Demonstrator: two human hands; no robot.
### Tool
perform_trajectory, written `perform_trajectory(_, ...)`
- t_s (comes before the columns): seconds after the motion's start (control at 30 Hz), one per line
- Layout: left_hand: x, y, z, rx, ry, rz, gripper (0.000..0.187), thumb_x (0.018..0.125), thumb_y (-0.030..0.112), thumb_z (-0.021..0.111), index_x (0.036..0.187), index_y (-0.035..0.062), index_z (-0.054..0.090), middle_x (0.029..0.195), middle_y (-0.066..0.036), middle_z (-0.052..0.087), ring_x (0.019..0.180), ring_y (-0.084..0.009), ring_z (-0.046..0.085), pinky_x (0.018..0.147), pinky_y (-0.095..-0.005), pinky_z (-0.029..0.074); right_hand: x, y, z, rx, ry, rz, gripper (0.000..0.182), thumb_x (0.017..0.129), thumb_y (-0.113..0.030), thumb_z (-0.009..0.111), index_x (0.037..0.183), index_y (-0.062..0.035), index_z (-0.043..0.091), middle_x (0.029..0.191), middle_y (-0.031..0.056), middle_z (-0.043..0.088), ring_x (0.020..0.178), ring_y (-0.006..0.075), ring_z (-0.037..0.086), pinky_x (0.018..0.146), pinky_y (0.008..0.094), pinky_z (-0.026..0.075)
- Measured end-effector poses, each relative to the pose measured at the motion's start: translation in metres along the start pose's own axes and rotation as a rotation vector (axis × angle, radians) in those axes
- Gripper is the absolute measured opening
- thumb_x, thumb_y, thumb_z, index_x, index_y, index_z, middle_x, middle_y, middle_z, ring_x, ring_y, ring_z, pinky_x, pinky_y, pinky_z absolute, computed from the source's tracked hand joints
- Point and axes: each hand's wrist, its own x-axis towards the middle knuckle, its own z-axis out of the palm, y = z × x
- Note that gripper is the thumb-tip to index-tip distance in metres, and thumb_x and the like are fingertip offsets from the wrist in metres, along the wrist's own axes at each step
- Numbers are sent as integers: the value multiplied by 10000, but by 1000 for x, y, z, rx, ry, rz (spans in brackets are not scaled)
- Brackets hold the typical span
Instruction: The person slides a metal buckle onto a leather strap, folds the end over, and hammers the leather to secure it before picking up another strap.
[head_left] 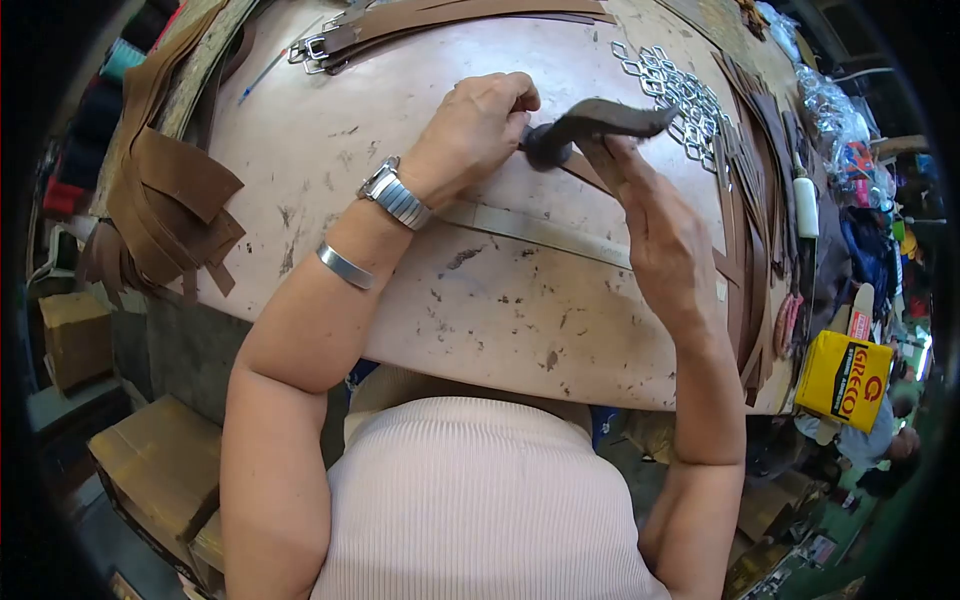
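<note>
While left hand [478, 125] curls inward, right hand [665, 230] grips hammer [612, 118].

Bright, cool light washes the tabletop [520, 330], leaving a whitish sheen across its far half. The watch [380, 182], links [680, 100] and plastic [840, 120] catch glints. Boxes [160, 455] below sit dim. Fisheye distortion bends the edges, corners go black, and detail at far right looks soft.

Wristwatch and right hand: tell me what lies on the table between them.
In the head view, a long, pale strip lies there on the table; part of a brown strap shows beyond it, beside the right hand.
</note>
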Motion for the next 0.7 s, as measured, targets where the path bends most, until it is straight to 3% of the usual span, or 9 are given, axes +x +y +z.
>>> perform_trajectory(0.07,1,2,-1,19,-24,-21,121,789,40,530,895,-11,560,757,-121,605,645,-192,563,620,-286,457,4,-2,-5,-22,-19,19,395,863,-73,469,1240,-189,449,764,130,524,674,279,541,589,370,426)
perform_trajectory(0.1,2,4,-2,17,-40,-34,122,791,40,528,898,-10,561,762,-121,608,646,-193,565,620,-286,458,7,-8,-12,-35,-48,52,355,869,-59,460,1218,-125,470,897,150,556,804,284,564,677,343,441)
perform_trajectory(0.23,2,1,-4,-5,-33,-9,126,800,41,519,908,-9,562,776,-123,614,656,-196,574,623,-284,462,6,-15,-9,-89,-126,92,294,881,-80,454,1168,-68,520,1036,149,592,908,295,592,736,323,468)
perform_trajectory(0.33,2,0,-4,0,-34,5,128,807,46,517,913,-8,564,783,-125,616,667,-196,579,630,-286,465,6,2,-2,-106,-29,-17,478,854,-82,466,1284,-278,394,631,111,489,520,283,515,499,396,425)
perform_trajectory(0.7,2,5,-5,30,-41,-11,138,809,56,521,921,-9,569,816,-131,622,713,-217,593,657,-286,465,12,2,-4,-47,8,21,397,864,-118,450,1244,-233,442,653,135,530,577,301,544,524,401,432)
